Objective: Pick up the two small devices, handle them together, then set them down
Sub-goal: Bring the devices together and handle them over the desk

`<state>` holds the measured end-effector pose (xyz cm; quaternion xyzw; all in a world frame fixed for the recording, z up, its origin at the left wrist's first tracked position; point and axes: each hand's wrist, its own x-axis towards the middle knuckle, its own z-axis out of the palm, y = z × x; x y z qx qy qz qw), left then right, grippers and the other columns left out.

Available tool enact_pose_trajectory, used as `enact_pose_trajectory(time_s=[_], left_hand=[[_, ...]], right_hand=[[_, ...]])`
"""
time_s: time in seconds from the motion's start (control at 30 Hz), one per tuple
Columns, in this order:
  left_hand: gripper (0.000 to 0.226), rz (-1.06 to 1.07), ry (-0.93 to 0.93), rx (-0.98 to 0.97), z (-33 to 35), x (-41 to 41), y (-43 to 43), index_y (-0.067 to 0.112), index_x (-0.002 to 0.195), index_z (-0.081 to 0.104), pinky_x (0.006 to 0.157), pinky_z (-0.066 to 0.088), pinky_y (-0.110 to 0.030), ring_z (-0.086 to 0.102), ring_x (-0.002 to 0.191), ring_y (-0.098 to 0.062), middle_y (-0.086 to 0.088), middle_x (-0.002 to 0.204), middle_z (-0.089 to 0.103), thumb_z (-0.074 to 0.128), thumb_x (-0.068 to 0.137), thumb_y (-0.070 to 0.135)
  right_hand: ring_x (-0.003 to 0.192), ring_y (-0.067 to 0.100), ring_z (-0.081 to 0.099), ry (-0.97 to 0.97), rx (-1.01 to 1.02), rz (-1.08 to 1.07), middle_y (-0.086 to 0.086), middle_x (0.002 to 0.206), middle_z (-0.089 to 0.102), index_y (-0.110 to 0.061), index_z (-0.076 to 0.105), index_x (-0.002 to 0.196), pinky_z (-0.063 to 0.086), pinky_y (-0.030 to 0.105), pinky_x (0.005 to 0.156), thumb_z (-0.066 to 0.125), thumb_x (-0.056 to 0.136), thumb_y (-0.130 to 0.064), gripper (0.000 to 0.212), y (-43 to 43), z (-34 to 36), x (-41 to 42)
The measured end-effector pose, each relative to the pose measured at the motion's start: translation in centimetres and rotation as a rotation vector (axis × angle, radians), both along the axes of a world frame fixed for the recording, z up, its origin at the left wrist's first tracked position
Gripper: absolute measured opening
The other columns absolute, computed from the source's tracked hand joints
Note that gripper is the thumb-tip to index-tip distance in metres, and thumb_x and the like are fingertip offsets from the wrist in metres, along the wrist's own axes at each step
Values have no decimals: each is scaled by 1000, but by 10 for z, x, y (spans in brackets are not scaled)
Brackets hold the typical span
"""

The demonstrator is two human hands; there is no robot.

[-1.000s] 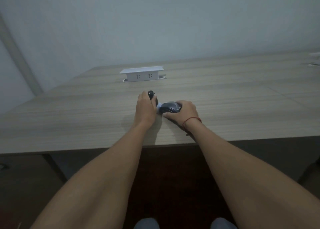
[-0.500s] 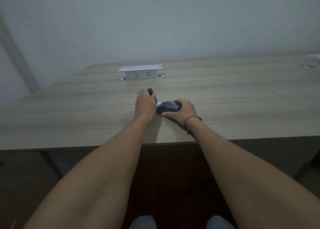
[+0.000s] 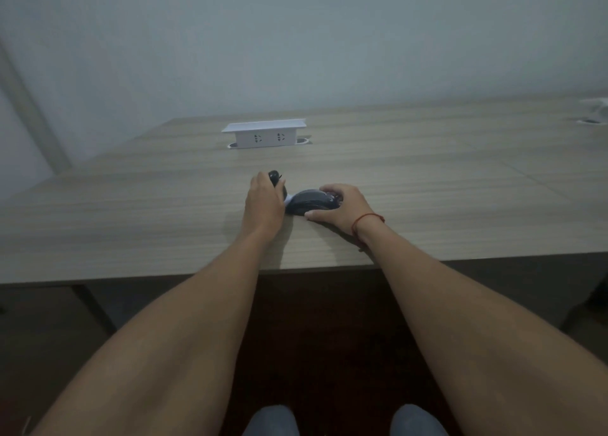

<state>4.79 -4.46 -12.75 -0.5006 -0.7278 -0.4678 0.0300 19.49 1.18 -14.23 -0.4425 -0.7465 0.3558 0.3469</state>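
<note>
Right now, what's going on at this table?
A person seated at a wooden table has a hand on each of two small dark devices. The left hand is wrapped around a small dark device, mostly hidden, with its tip poking out past the fingers. The right hand cups a dark computer mouse that sits on the tabletop. The two devices are close together. A white socket box stands farther back.

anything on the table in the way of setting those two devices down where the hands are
Nothing visible. The left hand grips a small black device, the right hand a dark computer mouse, over bare wooden table. The white socket box sits farther back.
</note>
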Motion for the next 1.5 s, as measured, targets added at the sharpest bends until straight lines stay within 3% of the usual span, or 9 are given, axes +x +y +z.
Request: enact_pose_trajectory(time_s=[0.13, 0.27, 0.43, 0.6, 0.7, 0.9, 1.07, 1.23, 1.5], left_hand=[[29, -11, -51, 80, 4, 0, -3, 2, 112, 51, 78, 37, -26, 45, 91, -14, -11, 108, 53, 42, 100, 27], [28, -71, -36, 162, 14, 10, 1, 2, 108, 53, 78, 37, -26, 46, 91, -16, -3, 98, 48, 44, 100, 27], [29, -7, -64, 44, 5, 5, 4, 1, 112, 51, 81, 42, -31, 51, 97, -22, -12, 106, 53, 44, 100, 27], [29, 0, 0, -47, 1, -12, -1, 1, 113, 50, 85, 46, -35, 53, 102, -25, -16, 114, 54, 44, 100, 27], [29, -14, -22, 25, 7, -13, -1, 2, 112, 51, 82, 42, -30, 50, 97, -20, -15, 112, 55, 45, 99, 27], [25, -111, -58, 143, 15, 15, 7, 5, 106, 54, 81, 44, -28, 51, 93, -18, -7, 100, 55, 48, 98, 28], [30, -6, -62, 36, 15, 14, 14, 3, 113, 52, 84, 45, -34, 53, 99, -24, -14, 113, 57, 45, 99, 29], [30, 77, 22, -59, 5, 1, 3, 2, 115, 51, 81, 43, -34, 53, 98, -24, -14, 114, 55, 43, 100, 27], [28, -9, -159, 120, 11, -3, 10, 4, 108, 56, 81, 45, -33, 56, 97, -25, -15, 109, 60, 50, 97, 29]], right_hand=[[124, 23, 49, 22, -18, -1, 4, 138, 52, -19, 46, 138, 42, 45, 104, 84, 66, -33, 83, -2, -2, 0], [124, 21, 48, 45, -6, 22, 3, 136, 53, -19, 50, 135, 40, 36, 102, 81, 72, -26, 71, -3, -1, 4], [119, 16, 49, 39, 24, 21, 2, 134, 54, -18, 52, 133, 37, 27, 93, 80, 73, -24, 66, -3, 0, 4], [125, 22, 48, 13, 26, 36, 5, 136, 54, -17, 51, 134, 38, 29, 97, 80, 74, -24, 67, -2, 1, 4], [127, 23, 47, -6, 33, 43, 6, 138, 53, -17, 51, 135, 38, 32, 100, 79, 75, -23, 66, -2, 4, 5], [128, 21, 46, -5, 31, 69, 4, 139, 52, -17, 50, 135, 34, 26, 92, 77, 77, -23, 64, -5, 5, 8], [128, 21, 46, -3, 41, 60, 4, 139, 51, -18, 51, 135, 36, 28, 95, 77, 77, -22, 64, -5, 4, 8], [126, 21, 48, 8, 55, 43, 4, 136, 54, -18, 53, 134, 36, 25, 95, 77, 78, -22, 61, -7, 3, 8], [126, 21, 47, -20, 80, 56, 3, 136, 54, -21, 53, 133, 35, 27, 97, 72, 82, -23, 54, -7, 3, 7]])
